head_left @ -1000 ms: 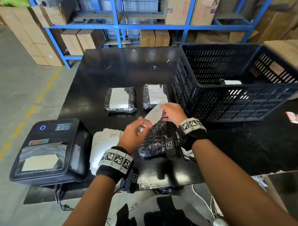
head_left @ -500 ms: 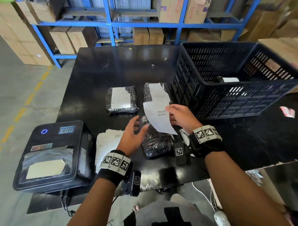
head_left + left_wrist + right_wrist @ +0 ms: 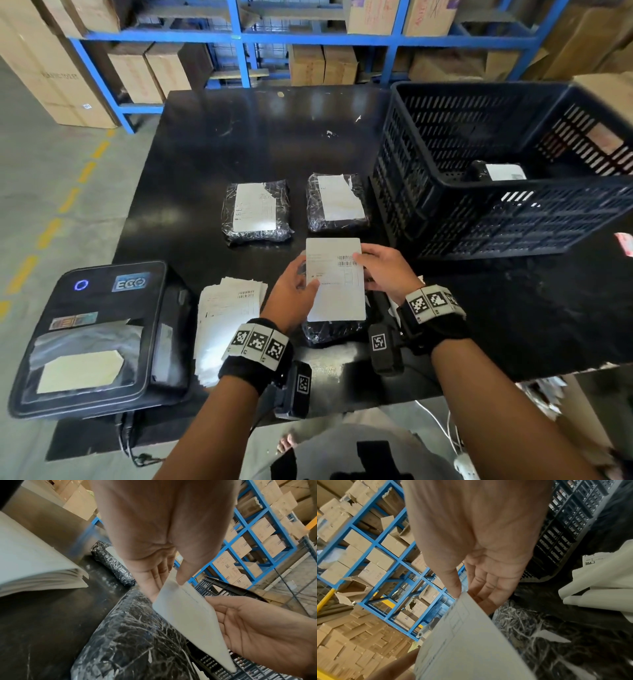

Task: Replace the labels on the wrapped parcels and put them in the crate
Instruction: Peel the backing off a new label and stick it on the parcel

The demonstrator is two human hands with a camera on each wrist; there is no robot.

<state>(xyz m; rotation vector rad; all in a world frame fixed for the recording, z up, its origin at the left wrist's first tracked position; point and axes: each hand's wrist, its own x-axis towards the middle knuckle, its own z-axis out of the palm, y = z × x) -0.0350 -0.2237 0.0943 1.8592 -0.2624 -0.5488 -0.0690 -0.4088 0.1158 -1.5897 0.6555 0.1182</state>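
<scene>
Both hands hold a white label (image 3: 335, 279) flat above a black wrapped parcel (image 3: 330, 331) at the table's front. My left hand (image 3: 295, 288) pinches its left edge between thumb and fingers, and the label (image 3: 187, 614) hovers over the parcel (image 3: 137, 642). My right hand (image 3: 383, 269) pinches the right edge, thumb on top of the label (image 3: 471, 642). Two more wrapped parcels (image 3: 256, 211) (image 3: 336, 202) with old labels lie behind. The black crate (image 3: 507, 209) stands to the right with one labelled parcel (image 3: 498, 171) inside.
A label printer (image 3: 99, 335) sits at the table's front left corner, with a stack of printed labels (image 3: 229, 315) beside it. Peeled backing paper (image 3: 599, 582) lies at my right. Blue shelving (image 3: 239, 34) with cardboard boxes stands behind the black table (image 3: 257, 137).
The label, peeled and held upright in my right hand a moment ago, is now turned flat over the near parcel, and my left hand has taken its left edge.
</scene>
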